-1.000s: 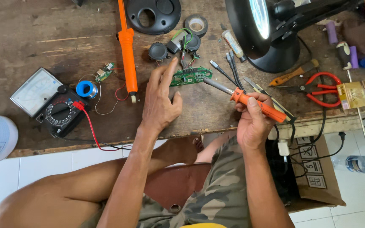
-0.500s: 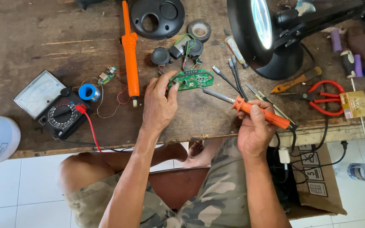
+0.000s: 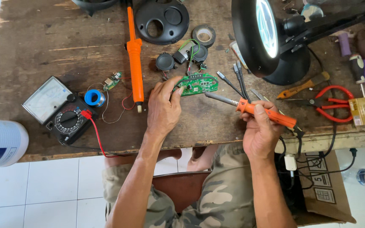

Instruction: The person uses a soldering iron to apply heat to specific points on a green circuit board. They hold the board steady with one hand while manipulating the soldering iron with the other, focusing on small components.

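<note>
My left hand (image 3: 164,106) rests on the wooden workbench (image 3: 55,46) and its fingertips hold the left end of a green circuit board (image 3: 199,83). Wires run from that board up to two small black speakers (image 3: 165,62). My right hand (image 3: 262,126) grips an orange-handled soldering iron (image 3: 258,110); its metal tip points left, just below the board's right end and apart from it.
A black analog multimeter (image 3: 60,112) with a red lead and a blue solder spool (image 3: 93,98) lie at the left. An orange desoldering pump (image 3: 135,59), a round magnifier lamp (image 3: 263,33), tape roll (image 3: 203,34), red pliers (image 3: 332,103) and a cardboard box (image 3: 322,185) surround the work.
The view has shifted so the bench sits lower in frame. My left hand stays on the circuit board, and the soldering iron tip remains close to its right end.
</note>
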